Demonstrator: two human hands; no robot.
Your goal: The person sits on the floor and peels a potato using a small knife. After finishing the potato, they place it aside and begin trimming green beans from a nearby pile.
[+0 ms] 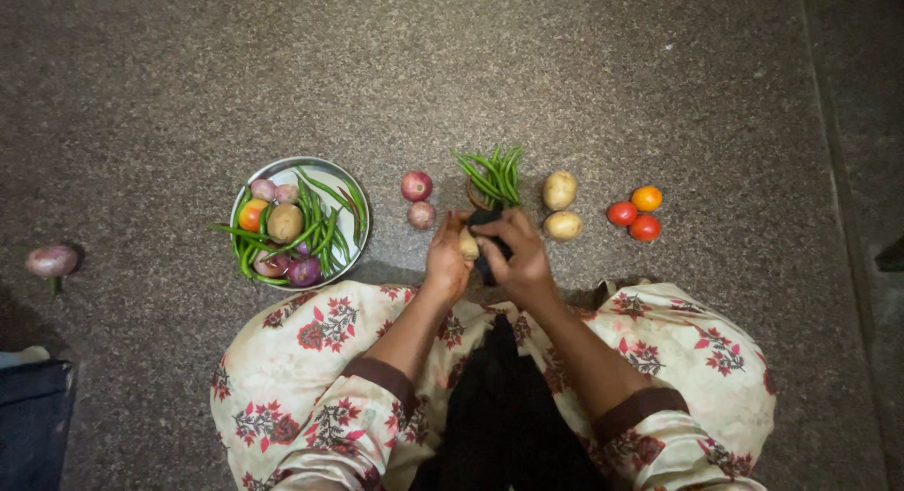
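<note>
My left hand (pixel 445 263) holds a small pale potato (pixel 468 247) between its fingers. My right hand (pixel 516 256) is closed on a dark object (pixel 486 218) pressed against that potato; what it is I cannot tell. Both hands meet low over the speckled floor, just in front of a bunch of green beans (pixel 495 174).
A steel plate (pixel 350 194) at the left holds beans, onions, a potato and a tomato. On the floor lie two red onions (pixel 416 186), two potatoes (pixel 559 190) and three tomatoes (pixel 635 212). A lone onion (pixel 52 260) lies far left. My floral-clothed knees (pixel 311 350) spread below.
</note>
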